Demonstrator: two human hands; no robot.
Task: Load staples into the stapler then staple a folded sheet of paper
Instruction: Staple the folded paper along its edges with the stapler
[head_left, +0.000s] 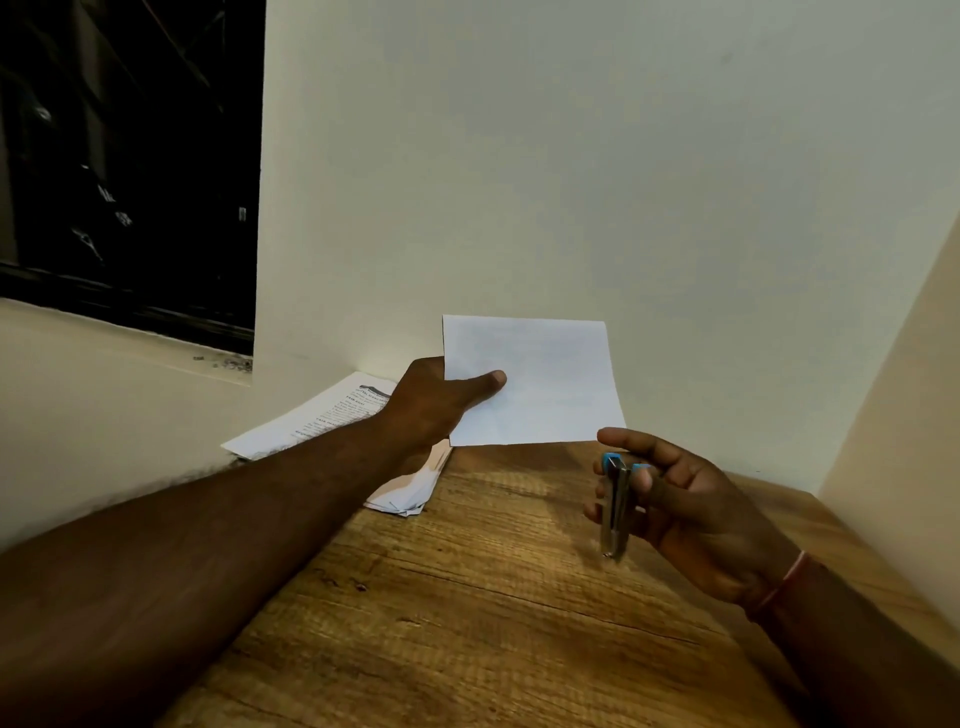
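Observation:
My left hand (436, 400) pinches the left edge of a folded white sheet of paper (545, 384) and holds it up above the far end of the wooden table (467, 597), thumb on the front face. My right hand (685, 514) grips a small metal stapler with blue ends (615, 506), held upright just below the sheet's lower right corner. The stapler's jaws look closed. The stapler is apart from the paper.
A pile of printed papers (332, 415) lies at the table's far left corner, partly under my left forearm. White walls stand close behind and to the right. A dark window (124, 156) is at upper left. A red band circles my right wrist (779, 587).

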